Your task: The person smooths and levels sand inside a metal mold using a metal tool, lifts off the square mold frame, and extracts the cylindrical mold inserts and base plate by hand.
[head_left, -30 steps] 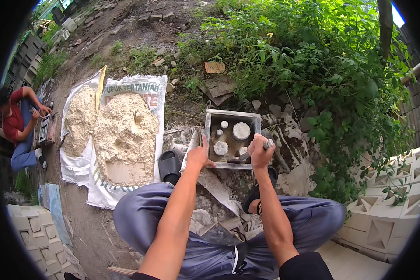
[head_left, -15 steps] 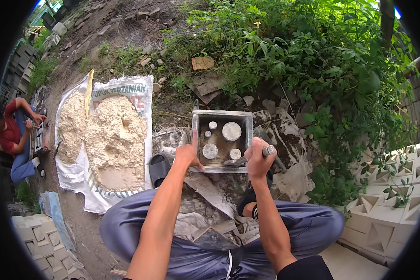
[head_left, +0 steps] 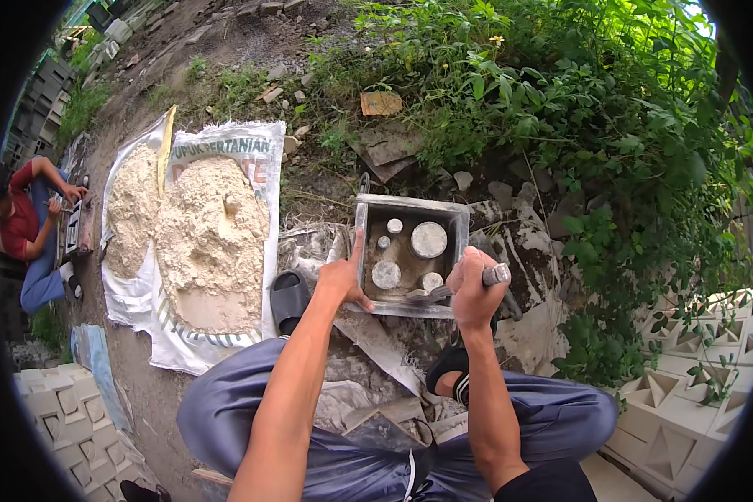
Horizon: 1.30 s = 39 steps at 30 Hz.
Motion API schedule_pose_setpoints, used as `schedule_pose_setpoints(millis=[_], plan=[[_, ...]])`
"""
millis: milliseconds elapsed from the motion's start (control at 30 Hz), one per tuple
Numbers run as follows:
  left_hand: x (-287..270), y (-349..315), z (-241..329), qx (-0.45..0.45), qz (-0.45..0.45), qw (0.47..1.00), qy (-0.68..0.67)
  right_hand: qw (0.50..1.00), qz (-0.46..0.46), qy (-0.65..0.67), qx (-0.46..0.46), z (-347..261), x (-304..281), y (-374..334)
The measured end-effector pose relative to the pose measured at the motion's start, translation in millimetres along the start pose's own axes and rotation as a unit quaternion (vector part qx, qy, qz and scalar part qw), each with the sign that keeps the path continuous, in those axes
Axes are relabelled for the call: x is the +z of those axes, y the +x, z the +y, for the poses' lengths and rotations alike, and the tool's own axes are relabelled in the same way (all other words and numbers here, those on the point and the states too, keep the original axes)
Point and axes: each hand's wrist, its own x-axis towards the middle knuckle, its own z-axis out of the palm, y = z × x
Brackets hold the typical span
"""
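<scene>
A square grey mould box point(head_left: 412, 202) sits on the ground in front of my crossed legs. Several round, pale-topped cylinders of different sizes stand inside it, among them a large disc point(head_left: 429, 240) and a smaller one point(head_left: 386, 274). My left hand point(head_left: 344, 280) grips the box's left wall, one finger stretched along the outside and the thumb at the near corner. At the near right corner, my right hand point(head_left: 475, 289) is wrapped round the handle of a small trowel point(head_left: 497, 274). Its blade reaches into the box beside the near right cylinder; part of it is hidden by the hand.
To the left, pale powder point(head_left: 213, 234) is heaped on white sacks point(head_left: 263, 138). A dark sandal point(head_left: 289, 298) lies near my left knee. Patterned pale blocks point(head_left: 673, 402) are stacked at right, more at lower left. Green plants point(head_left: 544, 109) grow beyond. A co-worker point(head_left: 29, 217) sits far left.
The whole view has shifted a little, so the box and both hands appear slightly farther right. Both hands keep their grips, and the trowel blade stays near the same corner of the box.
</scene>
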Motion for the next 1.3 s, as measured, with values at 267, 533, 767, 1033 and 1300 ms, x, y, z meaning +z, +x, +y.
schedule_pose_setpoints(millis=[267, 533, 767, 1033, 1300], plan=[[-5.0, -0.3, 9.5, -0.002, -0.011, 1.0, 0.005, 0.993, -0.002, -0.097, -0.061, 54.2, -26.9, -9.2], [-7.7, 1.8, 13.6, -0.003, -0.01, 1.0, 0.014, 0.986, 0.002, -0.135, -0.101, 71.4, -39.5, -9.9], [-11.4, -4.1, 7.2, -0.014, -0.022, 1.0, 0.004, 0.994, -0.005, -0.095, -0.061, 33.4, -4.9, -18.5], [-9.3, -2.7, 10.9, -0.016, -0.023, 1.0, 0.012, 0.991, -0.045, -0.113, -0.056, 74.7, -3.3, -22.6], [-8.8, -2.7, 7.4, -0.007, -0.007, 1.0, 0.01, 0.998, -0.019, -0.037, -0.05, 49.9, 16.4, -32.4]])
